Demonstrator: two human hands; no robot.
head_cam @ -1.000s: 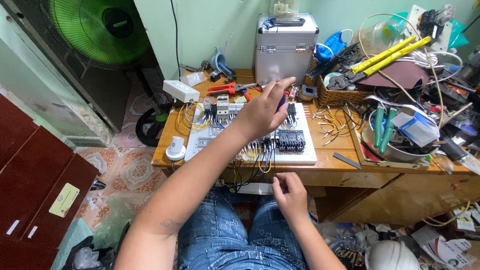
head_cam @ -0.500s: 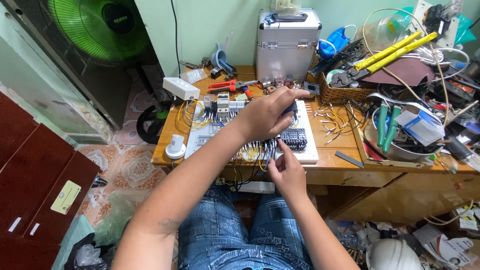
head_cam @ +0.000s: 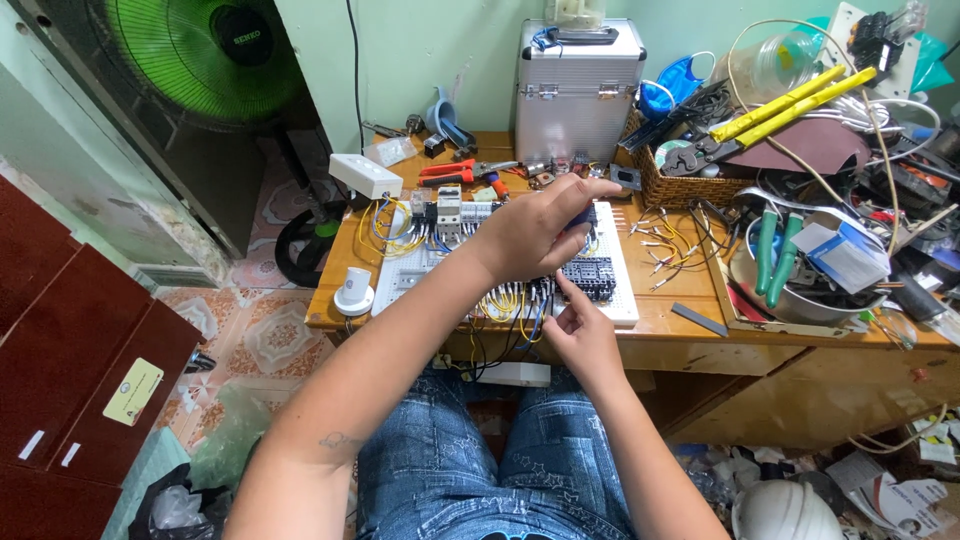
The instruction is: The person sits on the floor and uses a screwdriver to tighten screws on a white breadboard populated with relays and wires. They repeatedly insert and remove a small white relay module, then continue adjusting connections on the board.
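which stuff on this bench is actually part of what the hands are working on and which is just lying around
In hand: white wiring board, black terminal block, yellow wires, left hand, right hand.

Lying about: silver case, wicker basket, green-handled pliers, red-handled pliers, white adapter, metal bowl.

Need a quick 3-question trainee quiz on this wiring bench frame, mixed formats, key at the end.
1. True or false: the left hand is over the white wiring board.
2. What does the right hand point a finger at? A) black terminal block B) green fan C) white helmet
3. Fill in: the silver case stands at the ____ of the wooden table.

Key: 1 true; 2 A, the black terminal block; 3 back.
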